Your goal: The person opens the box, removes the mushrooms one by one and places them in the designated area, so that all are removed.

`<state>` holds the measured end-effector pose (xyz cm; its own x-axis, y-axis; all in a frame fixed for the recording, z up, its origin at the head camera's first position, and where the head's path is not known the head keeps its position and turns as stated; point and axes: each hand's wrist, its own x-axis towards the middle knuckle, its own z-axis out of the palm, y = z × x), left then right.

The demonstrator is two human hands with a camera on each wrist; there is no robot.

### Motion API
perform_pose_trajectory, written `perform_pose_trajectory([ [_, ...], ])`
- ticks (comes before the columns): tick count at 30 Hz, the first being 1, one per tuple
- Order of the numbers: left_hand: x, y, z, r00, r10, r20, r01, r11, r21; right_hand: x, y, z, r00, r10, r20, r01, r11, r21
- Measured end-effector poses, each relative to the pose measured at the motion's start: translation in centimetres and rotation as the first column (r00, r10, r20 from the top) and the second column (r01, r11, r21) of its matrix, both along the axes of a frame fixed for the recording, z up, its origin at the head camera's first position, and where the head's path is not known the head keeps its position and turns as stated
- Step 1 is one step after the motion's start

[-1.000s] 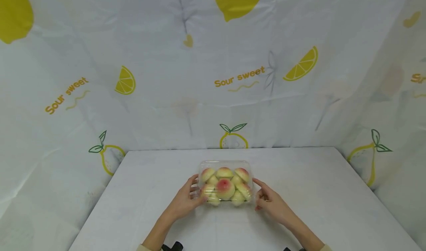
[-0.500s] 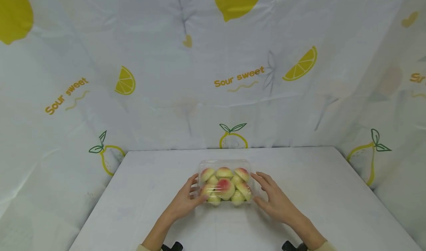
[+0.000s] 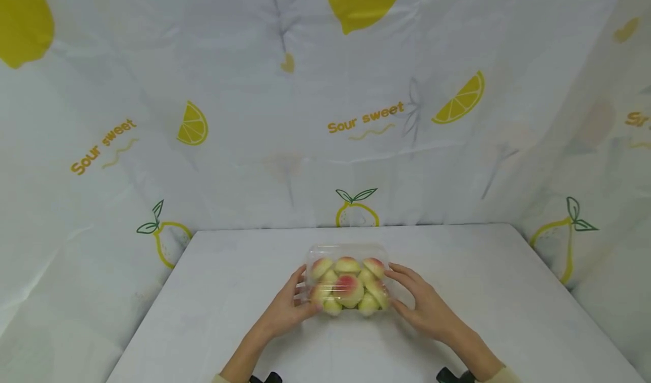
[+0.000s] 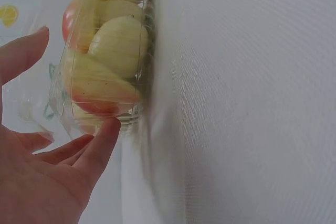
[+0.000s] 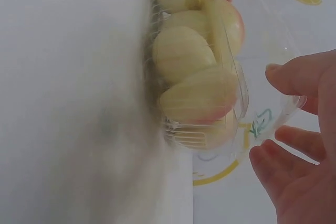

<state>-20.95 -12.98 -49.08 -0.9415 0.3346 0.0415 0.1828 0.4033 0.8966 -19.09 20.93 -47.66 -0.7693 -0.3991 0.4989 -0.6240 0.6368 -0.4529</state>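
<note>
A clear plastic clamshell box [image 3: 348,251] of yellow, red-blushed peaches [image 3: 349,291] sits on the white table. My left hand [image 3: 286,309] is at its left end, fingers along the side and thumb at the near corner. In the left wrist view, a fingertip of that hand [image 4: 47,177] meets the box end below a peach [image 4: 119,45], while the thumb stands away. On the opposite end, my right hand [image 3: 429,308] has its fingers and thumb spread around the corner. The right wrist view shows this hand [image 5: 302,166] with fingers loosely extended beside the lid.
The white tabletop [image 3: 239,270] spreads around the box. Behind it hangs a white curtain [image 3: 244,117] printed with lemons and lettering. Black wrist devices [image 3: 454,375] show at the bottom edge near both forearms.
The right hand has uncurled its fingers and spread them along the box's right end. Lately the box has shifted slightly rightward, along with both hands.
</note>
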Motion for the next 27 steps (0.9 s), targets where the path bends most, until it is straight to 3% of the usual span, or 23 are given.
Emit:
perform_pose_trajectory([
  [13, 0.0, 0.1, -0.6, 1.0, 0.009, 0.011, -0.009, 1.0, -0.021, -0.5, 0.4, 0.4, 0.997, 0.0, -0.073, -0.005, 0.998, -0.058],
  [27, -0.2, 0.1, -0.7, 1.0, -0.021, 0.014, 0.021, 1.0, -0.011, -1.2, 0.2, 1.3, 0.997, -0.024, -0.078, 0.014, 0.991, -0.13],
])
